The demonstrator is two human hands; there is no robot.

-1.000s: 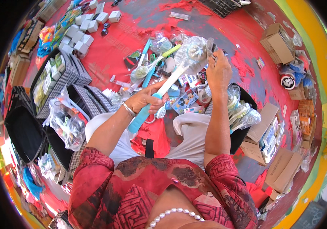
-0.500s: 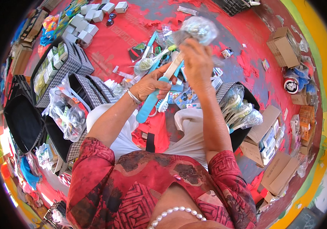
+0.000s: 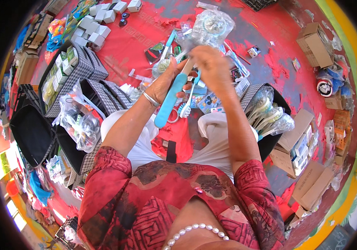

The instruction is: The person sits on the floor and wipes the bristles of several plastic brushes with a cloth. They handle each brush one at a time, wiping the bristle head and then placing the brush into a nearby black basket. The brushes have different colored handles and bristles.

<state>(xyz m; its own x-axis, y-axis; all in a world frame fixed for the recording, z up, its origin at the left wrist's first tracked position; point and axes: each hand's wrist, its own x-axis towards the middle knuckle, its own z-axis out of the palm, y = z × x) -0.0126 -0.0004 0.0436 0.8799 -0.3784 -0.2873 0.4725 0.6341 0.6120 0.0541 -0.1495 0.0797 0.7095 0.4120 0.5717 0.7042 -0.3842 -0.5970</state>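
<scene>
A long-handled brush slants up in front of me, with a light blue grip (image 3: 171, 102) and a pale shaft. A clear plastic bag (image 3: 214, 26) covers its far end and hides most of the head. My left hand (image 3: 164, 85) is closed around the brush where grip meets shaft. My right hand (image 3: 212, 68), partly blurred, is curled at the bag's gathered neck near the top of the shaft. Just beyond my knees, a blue-and-white scrub brush (image 3: 190, 98) lies among loose goods, partly hidden by my hands.
Bagged brushes (image 3: 268, 114) stand in an open black case by my right knee. Left of me are patterned cases (image 3: 72, 83) and a bag of goods (image 3: 78, 121). Small white boxes (image 3: 91, 29) lie at the far left. Cardboard boxes (image 3: 315, 46) line the right side.
My right hand has moved slightly down and left along the bag's neck. The bag now looks more spread out beyond it. My left hand keeps hold of the brush, which stands a little steeper.
</scene>
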